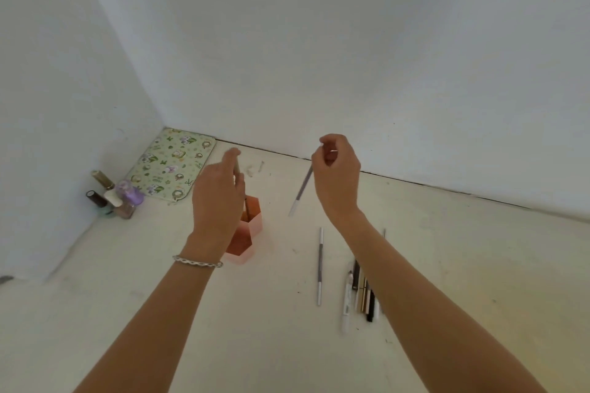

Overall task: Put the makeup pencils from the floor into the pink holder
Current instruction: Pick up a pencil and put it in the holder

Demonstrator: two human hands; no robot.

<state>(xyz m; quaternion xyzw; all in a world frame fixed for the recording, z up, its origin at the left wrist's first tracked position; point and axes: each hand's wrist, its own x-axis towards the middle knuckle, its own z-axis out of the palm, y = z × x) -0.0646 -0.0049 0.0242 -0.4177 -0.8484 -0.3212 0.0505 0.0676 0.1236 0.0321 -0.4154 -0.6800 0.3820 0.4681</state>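
- My left hand point(220, 198) hovers above the pink holder point(247, 233), fingers pinched on a thin makeup pencil point(237, 169) held almost upright, I judge so that it can drop straight into a compartment.
- The holder, a cluster of hexagonal cups, stands on the floor point(159, 313) near the centre; one dark pencil point(245, 209) already leans inside it.
- My right hand point(335, 169) is raised to the right, closed on a grey pencil point(301, 190) that hangs tip-down, apparently waiting its turn.
- On the floor at the near right lie a single grey pencil point(320, 265) and, just beside it, a loose bundle of pencils point(360, 293), within my right hand's easy reach.
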